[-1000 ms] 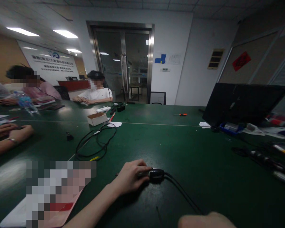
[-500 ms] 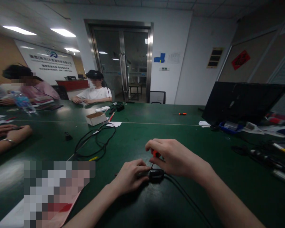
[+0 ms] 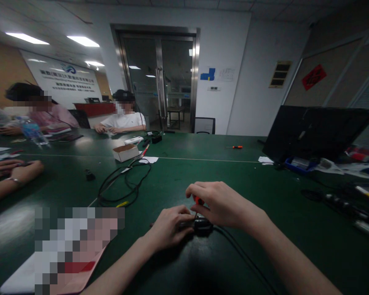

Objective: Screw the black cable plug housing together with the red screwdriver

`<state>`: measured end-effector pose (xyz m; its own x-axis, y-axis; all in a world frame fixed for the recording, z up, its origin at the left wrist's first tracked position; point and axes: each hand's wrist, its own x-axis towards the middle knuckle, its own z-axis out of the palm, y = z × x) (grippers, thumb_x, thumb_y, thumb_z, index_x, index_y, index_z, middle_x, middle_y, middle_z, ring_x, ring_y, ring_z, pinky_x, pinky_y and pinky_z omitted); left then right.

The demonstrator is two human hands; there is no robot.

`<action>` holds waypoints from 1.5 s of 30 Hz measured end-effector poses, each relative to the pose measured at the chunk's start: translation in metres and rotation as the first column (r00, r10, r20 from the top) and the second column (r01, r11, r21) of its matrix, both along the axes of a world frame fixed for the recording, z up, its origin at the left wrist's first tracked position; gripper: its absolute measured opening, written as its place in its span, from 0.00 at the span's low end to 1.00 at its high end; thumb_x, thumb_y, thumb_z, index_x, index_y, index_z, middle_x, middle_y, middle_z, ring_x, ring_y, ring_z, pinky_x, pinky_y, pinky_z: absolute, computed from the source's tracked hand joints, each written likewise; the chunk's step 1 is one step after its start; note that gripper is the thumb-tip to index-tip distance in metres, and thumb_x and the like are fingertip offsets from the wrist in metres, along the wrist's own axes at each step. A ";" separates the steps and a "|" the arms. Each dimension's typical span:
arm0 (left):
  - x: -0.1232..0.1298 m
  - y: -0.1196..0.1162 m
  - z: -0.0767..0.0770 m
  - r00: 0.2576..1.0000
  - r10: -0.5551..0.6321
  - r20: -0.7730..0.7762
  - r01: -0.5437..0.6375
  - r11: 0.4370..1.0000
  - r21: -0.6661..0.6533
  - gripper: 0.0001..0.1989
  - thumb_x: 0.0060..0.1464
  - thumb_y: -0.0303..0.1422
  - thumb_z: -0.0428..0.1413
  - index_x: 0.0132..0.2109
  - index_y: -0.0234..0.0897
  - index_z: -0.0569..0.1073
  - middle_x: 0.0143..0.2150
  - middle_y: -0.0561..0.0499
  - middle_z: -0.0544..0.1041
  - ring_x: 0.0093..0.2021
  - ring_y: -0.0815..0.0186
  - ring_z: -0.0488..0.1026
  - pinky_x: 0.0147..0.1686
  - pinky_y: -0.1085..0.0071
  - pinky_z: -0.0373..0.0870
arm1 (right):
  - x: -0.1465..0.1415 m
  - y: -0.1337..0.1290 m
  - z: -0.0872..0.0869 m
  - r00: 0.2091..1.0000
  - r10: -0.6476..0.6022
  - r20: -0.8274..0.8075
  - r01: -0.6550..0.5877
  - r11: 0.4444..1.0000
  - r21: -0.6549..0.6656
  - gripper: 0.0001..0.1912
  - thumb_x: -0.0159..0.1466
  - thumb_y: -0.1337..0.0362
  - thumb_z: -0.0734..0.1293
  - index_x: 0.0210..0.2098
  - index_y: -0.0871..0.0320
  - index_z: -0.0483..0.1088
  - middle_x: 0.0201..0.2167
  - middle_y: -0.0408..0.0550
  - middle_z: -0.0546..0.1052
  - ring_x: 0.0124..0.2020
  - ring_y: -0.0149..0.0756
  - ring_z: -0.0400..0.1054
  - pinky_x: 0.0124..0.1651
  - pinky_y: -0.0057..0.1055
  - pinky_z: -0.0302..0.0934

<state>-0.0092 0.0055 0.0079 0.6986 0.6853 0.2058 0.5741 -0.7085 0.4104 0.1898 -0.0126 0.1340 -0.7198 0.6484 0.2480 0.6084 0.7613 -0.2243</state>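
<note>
Left hand (image 3: 172, 225) clamped on black cable end (image 3: 203, 226); right hand (image 3: 217, 200) pinching orange screwdriver (image 3: 199, 200), shaft at its left edge. Open room between hands and screen (image 3: 320, 135).

white walls (image 3: 224, 41), glass double doors (image 3: 160, 78), lit ceiling panels (image 3: 83, 41)

Single view, from a head-worn camera above the near side of the worktop (image 3: 249, 188), facing forward and down. The left hand (image 3: 171, 225) and right hand (image 3: 218, 203) are close to the lens, low in view; the wide field reaches the glass doors (image 3: 177, 63) at the far side.
</note>
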 end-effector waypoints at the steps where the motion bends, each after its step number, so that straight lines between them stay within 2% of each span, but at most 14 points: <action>1: 0.000 0.000 0.000 1.000 0.003 0.001 -0.003 1.000 -0.001 0.09 0.61 0.34 0.58 0.47 0.43 0.78 0.46 0.50 0.75 0.43 0.60 0.74 0.42 0.69 0.68 | 0.000 0.001 -0.001 1.000 0.000 0.002 0.000 1.000 0.005 0.10 0.65 0.72 0.65 0.46 0.59 0.69 0.39 0.47 0.76 0.32 0.32 0.67 0.35 0.30 0.56; 18: 0.000 0.000 0.002 1.000 0.006 -0.026 -0.006 1.000 0.001 0.07 0.60 0.35 0.57 0.44 0.42 0.79 0.46 0.50 0.76 0.42 0.60 0.74 0.40 0.69 0.69 | 0.000 0.001 -0.001 1.000 0.003 -0.005 -0.003 1.000 0.017 0.11 0.65 0.72 0.65 0.47 0.58 0.69 0.40 0.48 0.76 0.32 0.32 0.68 0.35 0.30 0.56; 31: 0.000 0.001 0.001 1.000 0.006 -0.022 -0.006 1.000 -0.004 0.08 0.61 0.35 0.56 0.44 0.43 0.79 0.47 0.49 0.76 0.44 0.59 0.74 0.42 0.69 0.69 | -0.001 0.001 -0.001 1.000 -0.004 0.003 0.004 1.000 0.013 0.11 0.65 0.71 0.65 0.47 0.58 0.68 0.40 0.48 0.77 0.33 0.32 0.68 0.36 0.30 0.57; 40: 0.000 0.001 -0.001 1.000 -0.001 0.002 0.001 1.000 0.005 0.07 0.61 0.35 0.57 0.44 0.42 0.78 0.46 0.49 0.75 0.43 0.60 0.74 0.42 0.69 0.68 | 0.000 0.000 -0.004 0.999 0.017 -0.047 -0.016 1.000 0.016 0.17 0.63 0.74 0.65 0.51 0.59 0.65 0.43 0.50 0.74 0.36 0.35 0.69 0.37 0.30 0.60; 45: 0.000 0.000 0.001 1.000 -0.003 0.006 0.003 1.000 0.007 0.06 0.60 0.33 0.58 0.42 0.42 0.79 0.45 0.50 0.75 0.42 0.61 0.74 0.40 0.70 0.68 | -0.003 0.003 -0.007 0.995 0.062 -0.073 -0.060 0.998 0.020 0.12 0.65 0.74 0.64 0.47 0.60 0.66 0.45 0.50 0.73 0.35 0.32 0.68 0.36 0.29 0.62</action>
